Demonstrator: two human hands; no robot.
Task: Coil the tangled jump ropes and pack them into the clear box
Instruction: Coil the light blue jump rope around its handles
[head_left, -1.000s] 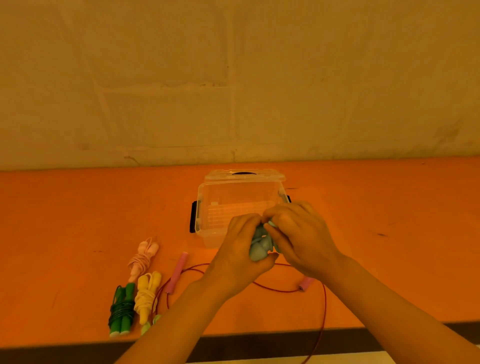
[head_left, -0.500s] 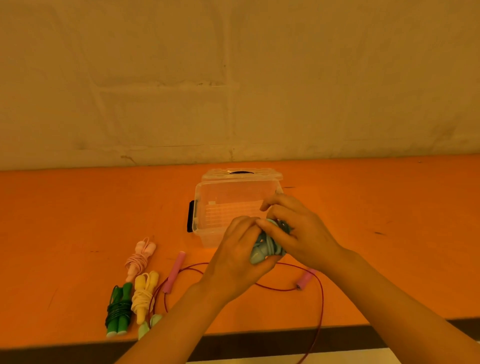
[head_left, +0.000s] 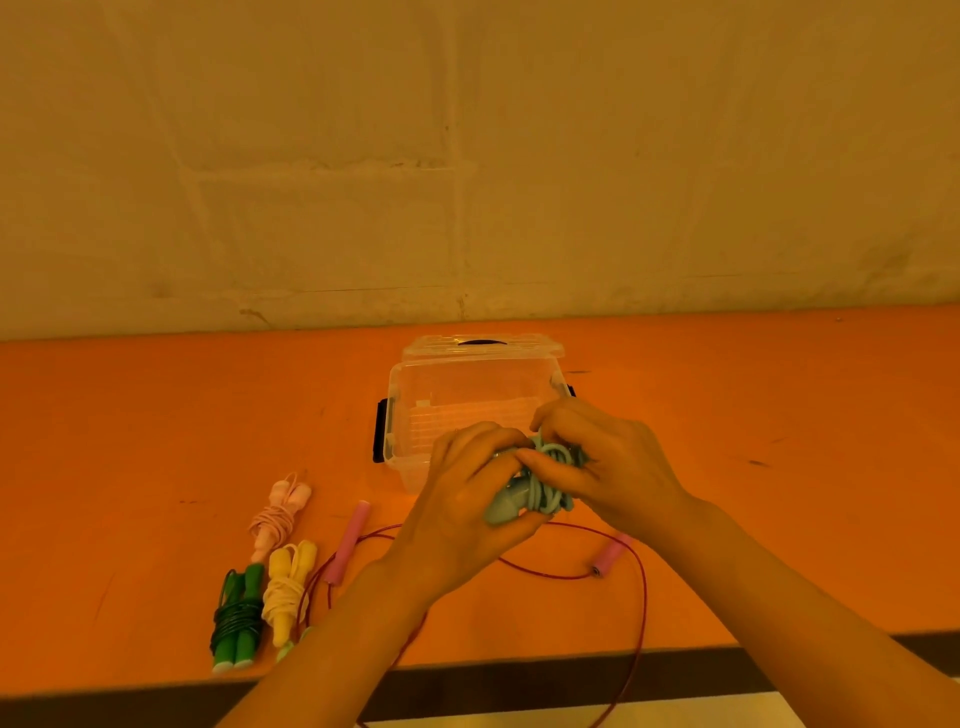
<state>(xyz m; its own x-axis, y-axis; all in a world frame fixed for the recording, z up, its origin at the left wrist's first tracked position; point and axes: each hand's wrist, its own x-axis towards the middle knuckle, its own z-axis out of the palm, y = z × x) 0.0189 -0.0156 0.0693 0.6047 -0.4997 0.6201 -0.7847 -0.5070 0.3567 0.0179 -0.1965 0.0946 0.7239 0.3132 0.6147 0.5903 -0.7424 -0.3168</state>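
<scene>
Both my hands hold a light blue jump rope (head_left: 540, 486) just in front of the clear box (head_left: 457, 395). My left hand (head_left: 467, 499) grips its handles from below. My right hand (head_left: 608, 462) pinches the coiled cord wound around them. The clear box stands open on the orange table, its lid tipped back behind it, and looks empty. A red rope with pink handles (head_left: 349, 545) lies loose under my arms, its cord hanging over the table's front edge.
Three coiled ropes lie at the front left: a pink one (head_left: 280, 512), a yellow one (head_left: 288, 587) and a green one (head_left: 238, 621). A plain wall rises behind the orange table (head_left: 156, 441). The table's front edge runs under my forearms.
My right hand has shifted slightly right and back, bringing more blue cord around the handles. The bundle stays between both hands in front of the box.
</scene>
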